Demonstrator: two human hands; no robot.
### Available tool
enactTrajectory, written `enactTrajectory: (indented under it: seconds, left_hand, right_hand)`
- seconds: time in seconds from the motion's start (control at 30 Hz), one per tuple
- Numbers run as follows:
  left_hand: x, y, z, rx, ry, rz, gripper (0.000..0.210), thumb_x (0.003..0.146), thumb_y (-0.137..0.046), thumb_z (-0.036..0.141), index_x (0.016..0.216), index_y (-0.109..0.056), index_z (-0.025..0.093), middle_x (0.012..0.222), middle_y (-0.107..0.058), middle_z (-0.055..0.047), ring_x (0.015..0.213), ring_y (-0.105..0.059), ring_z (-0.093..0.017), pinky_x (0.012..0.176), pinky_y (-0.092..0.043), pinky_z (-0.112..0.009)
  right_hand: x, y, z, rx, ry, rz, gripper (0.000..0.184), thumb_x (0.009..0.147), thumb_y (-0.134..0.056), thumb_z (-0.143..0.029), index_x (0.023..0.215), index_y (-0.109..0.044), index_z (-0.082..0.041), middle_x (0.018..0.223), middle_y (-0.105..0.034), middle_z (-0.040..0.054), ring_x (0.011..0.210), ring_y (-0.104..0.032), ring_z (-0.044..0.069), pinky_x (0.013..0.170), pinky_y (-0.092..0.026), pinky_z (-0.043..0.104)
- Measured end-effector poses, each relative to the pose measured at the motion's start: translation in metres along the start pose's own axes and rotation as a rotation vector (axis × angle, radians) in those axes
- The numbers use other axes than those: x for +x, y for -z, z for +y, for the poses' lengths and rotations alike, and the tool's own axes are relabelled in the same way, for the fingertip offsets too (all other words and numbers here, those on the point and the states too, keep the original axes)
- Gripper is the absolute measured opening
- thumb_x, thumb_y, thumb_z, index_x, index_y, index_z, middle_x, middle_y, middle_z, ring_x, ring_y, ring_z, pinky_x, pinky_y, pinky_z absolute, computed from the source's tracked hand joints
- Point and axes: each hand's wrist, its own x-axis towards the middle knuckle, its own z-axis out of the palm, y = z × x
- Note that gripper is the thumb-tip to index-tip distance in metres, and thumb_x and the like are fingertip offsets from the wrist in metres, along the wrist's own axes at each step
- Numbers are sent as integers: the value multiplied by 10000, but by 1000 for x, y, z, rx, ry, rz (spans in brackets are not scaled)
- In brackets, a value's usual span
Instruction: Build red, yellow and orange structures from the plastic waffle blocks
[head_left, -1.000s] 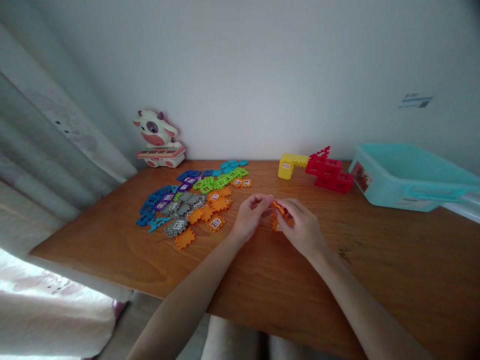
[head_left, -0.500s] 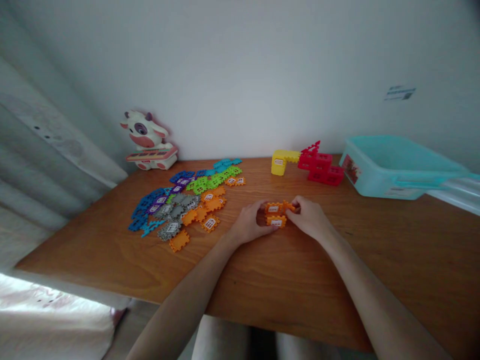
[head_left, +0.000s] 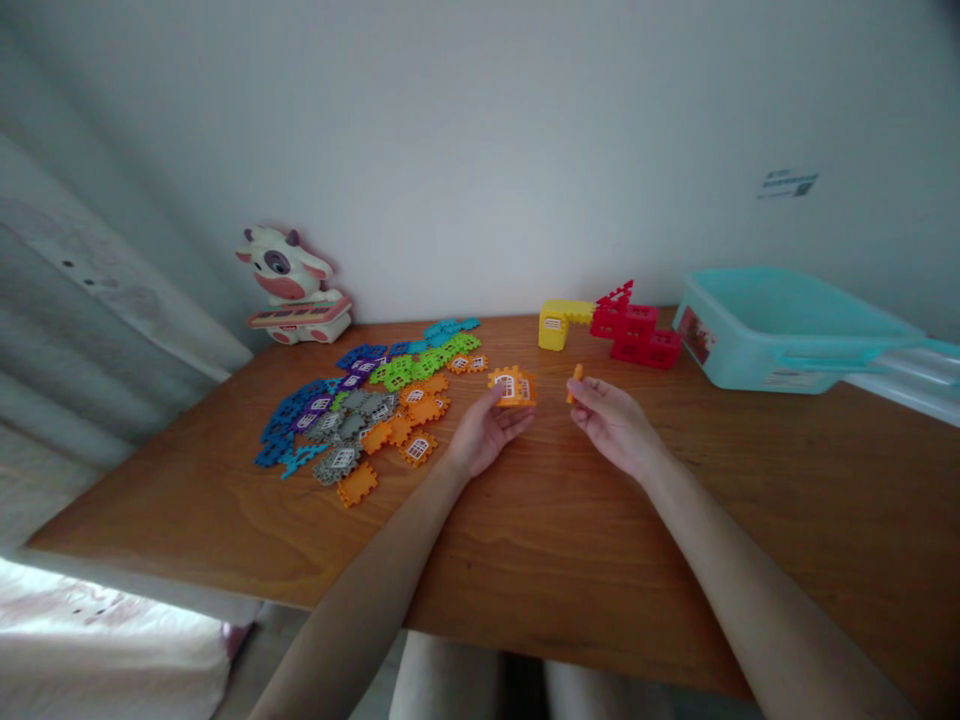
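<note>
- You hold an orange boxlike build (head_left: 514,388), made of notched panels with white windows, in your left hand (head_left: 484,435); the fingers are clamped on it, thumb at its left side and the others below.
- Your right hand (head_left: 619,428) pinches a small orange piece (head_left: 576,384), upright between thumb and fingers, its shape partly hidden by your grip.
- The 2 orange things are apart, with a narrow gap between them, above the middle of the wooden desk (head_left: 480,570) in front of you.
- To the left of your hands, loose notched panels spread across the desk: orange panels (head_left: 358,484) nearest you, gray panels (head_left: 341,460) beside them, then purple panels (head_left: 311,412) and blue panels (head_left: 289,415).
- Green panels (head_left: 412,370) and turquoise panels (head_left: 451,328) lie toward the wall (head_left: 480,150).
- Beyond your right hand stands a yellow structure (head_left: 553,328), its arm reaching to a red stepped structure (head_left: 634,335).
- A pale turquoise bin (head_left: 795,345) sits at the right, near the red structure.
- At the far left corner, a cow toy (head_left: 289,270) with a keyboard (head_left: 300,314) faces the desk, near a pale curtain (head_left: 82,270).
</note>
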Motion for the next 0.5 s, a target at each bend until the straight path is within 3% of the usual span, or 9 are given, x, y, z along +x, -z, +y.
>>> enactTrajectory:
  seconds: [0.17, 0.33, 0.5]
  left_hand:
    - [3, -2, -1, -19, -2, 50, 333, 945, -634, 467, 1069, -674, 160, 1006, -761, -99, 871, -746, -184, 956, -602, -360]
    - [1, -7, 0, -102, -34, 88, 306, 1031, -491, 396, 1050, -674, 151, 1028, -750, -93, 889, -730, -176, 907, -616, -357]
    - [0, -9, -3, -94, 10, 150, 383, 1044, -437, 452, 997, -673, 154, 943, -739, -74, 793, -710, -152, 783, -627, -312]
  right_hand:
    - [-3, -2, 2, 102, -25, 1, 578, 512, -967, -316, 986, -636, -320, 924, -706, -45, 733, -629, 127, 553, -475, 227]
    - [-6, -4, 6, 0, -53, -109, 475, 601, -936, -421, 982, -692, -275, 833, -699, -44, 552, -520, 68, 484, -405, 217]
    - [-7, -7, 12, -124, 69, -105, 422, 631, -923, -459, 900, -681, -242, 916, -736, 4, 802, -663, 153, 732, -528, 299]
